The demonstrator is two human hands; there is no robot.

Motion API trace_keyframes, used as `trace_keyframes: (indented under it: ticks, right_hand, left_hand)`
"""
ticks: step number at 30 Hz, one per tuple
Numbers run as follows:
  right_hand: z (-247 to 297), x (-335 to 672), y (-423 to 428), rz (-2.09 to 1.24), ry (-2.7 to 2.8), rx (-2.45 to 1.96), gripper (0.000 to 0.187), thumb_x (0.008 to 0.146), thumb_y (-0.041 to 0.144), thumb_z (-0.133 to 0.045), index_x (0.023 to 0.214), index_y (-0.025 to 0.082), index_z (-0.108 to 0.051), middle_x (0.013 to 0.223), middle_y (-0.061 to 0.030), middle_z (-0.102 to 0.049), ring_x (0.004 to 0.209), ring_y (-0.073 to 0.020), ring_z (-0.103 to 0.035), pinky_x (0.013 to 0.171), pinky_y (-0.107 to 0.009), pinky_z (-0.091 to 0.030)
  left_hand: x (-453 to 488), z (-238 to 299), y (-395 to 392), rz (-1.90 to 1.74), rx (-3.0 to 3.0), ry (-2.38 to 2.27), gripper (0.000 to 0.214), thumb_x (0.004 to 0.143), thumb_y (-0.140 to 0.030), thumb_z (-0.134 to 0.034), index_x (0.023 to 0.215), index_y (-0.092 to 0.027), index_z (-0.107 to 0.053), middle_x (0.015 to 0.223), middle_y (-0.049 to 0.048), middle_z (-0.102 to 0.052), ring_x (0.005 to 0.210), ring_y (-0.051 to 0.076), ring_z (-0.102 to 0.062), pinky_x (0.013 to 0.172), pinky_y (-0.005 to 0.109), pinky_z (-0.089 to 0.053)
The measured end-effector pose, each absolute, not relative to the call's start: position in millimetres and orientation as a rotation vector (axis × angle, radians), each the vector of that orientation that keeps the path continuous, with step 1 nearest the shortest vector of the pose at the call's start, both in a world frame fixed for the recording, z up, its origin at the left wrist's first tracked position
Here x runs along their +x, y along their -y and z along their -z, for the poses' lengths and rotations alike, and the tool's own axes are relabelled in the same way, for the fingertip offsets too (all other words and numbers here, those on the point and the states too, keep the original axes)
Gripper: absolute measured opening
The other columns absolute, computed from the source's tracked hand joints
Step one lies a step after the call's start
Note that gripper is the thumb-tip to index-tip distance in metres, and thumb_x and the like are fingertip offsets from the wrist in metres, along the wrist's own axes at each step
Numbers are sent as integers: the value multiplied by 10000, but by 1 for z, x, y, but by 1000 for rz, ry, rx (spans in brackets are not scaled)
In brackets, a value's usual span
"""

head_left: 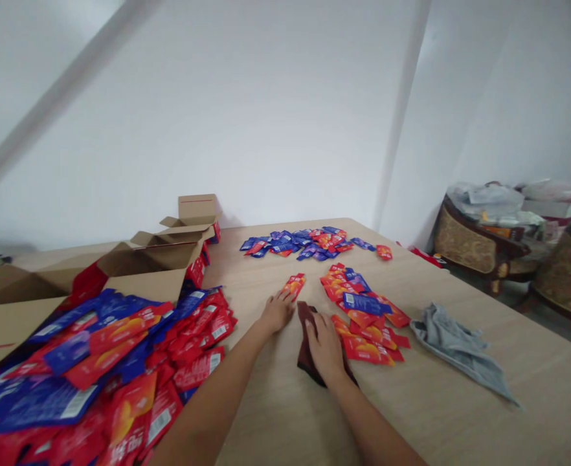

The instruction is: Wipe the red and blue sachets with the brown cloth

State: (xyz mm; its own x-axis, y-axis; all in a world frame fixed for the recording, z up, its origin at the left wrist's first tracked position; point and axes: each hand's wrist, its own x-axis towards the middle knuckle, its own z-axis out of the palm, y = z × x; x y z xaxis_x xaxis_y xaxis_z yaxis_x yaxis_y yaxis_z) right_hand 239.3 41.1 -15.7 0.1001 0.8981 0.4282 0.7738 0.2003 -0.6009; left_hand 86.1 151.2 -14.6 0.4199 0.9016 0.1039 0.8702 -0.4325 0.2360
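My left hand [276, 310] lies flat on the wooden table [285, 414], its fingertips touching a small stack of red and orange sachets [295, 285]. My right hand [325, 346] rests palm down with fingers stretched on a dark maroon cloth [305, 349], pressing it against the table. Just right of that hand lies a loose spread of red and blue sachets [363, 310].
A big heap of red and blue sachets [86, 369] fills the left front, beside open cardboard boxes [154, 259]. Another sachet group [305, 243] lies at the table's far side. A grey rag [460, 346] is at the right. Armchairs [474, 243] with bags stand beyond.
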Motion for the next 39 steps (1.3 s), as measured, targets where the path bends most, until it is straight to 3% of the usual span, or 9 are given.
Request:
trace_keyframes:
  ticks: [5, 11, 18, 25, 29, 34, 39]
  right_hand:
    - [9, 237, -31, -101, 1684, -1567, 408, 911, 328, -263, 1228, 187, -478, 1185, -97, -497, 1114, -212, -426, 941, -352, -347]
    - [-5, 198, 13, -24, 2287, -1444, 401, 825, 205, -436, 1218, 241, -510, 1191, -77, -500, 1066, -226, -412, 924, -347, -307]
    - [-12, 215, 2, 43, 2173, -1810, 403, 828, 119, -369, 1189, 179, -538, 1149, -128, -512, 1016, -249, -416, 850, -363, -316]
    - [-12, 199, 17, 14, 2365, -1517, 373, 808, 176, -438, 1164, 199, -548, 1124, -104, -516, 1031, -234, -404, 881, -333, -310]
    - [-16, 203, 14, 36, 2267, -1667, 393, 795, 137, -428, 1165, 185, -553, 1111, -120, -519, 1018, -241, -406, 858, -345, -322]
    - [-21, 201, 21, -99, 2491, -1269, 275, 804, 190, -459, 1006, 247, -638, 1055, -52, -544, 991, -208, -420, 876, -323, -321]
    - [-27, 202, 21, -113, 2360, -1440, 336, 794, 153, -453, 1070, 237, -625, 1084, -65, -532, 1005, -209, -423, 882, -328, -321]
  left_hand:
    - [54, 17, -40, -448, 2556, -1362, 400, 901, -274, -315, 1288, -279, -419, 1410, 40, -371, 1325, 187, -258, 1068, 451, -206]
    - [32, 13, 39, -512, 2531, -1290, 369, 836, -145, -399, 1176, -225, -520, 1282, 80, -505, 1256, 179, -370, 1095, 420, -184]
    - [35, 11, 48, -555, 2449, -1369, 420, 847, -131, -357, 1227, -277, -460, 1370, 36, -420, 1308, 182, -294, 1086, 452, -195]
    - [43, 15, 39, -796, 2223, -1468, 427, 766, -194, -528, 1177, -196, -413, 1161, 119, -547, 1089, 231, -523, 930, 386, -415]
    - [44, 19, 35, -872, 2106, -1540, 514, 765, -239, -554, 1227, -181, -335, 1225, 139, -521, 1109, 228, -525, 936, 364, -414]
    - [42, 26, 31, -872, 2049, -1556, 738, 743, -207, -564, 1340, -141, -136, 1266, 191, -498, 1110, 247, -540, 893, 370, -446]
    - [43, 28, 29, -889, 2070, -1608, 752, 744, -277, -579, 1344, -154, -144, 1253, 182, -513, 1134, 261, -523, 909, 389, -433]
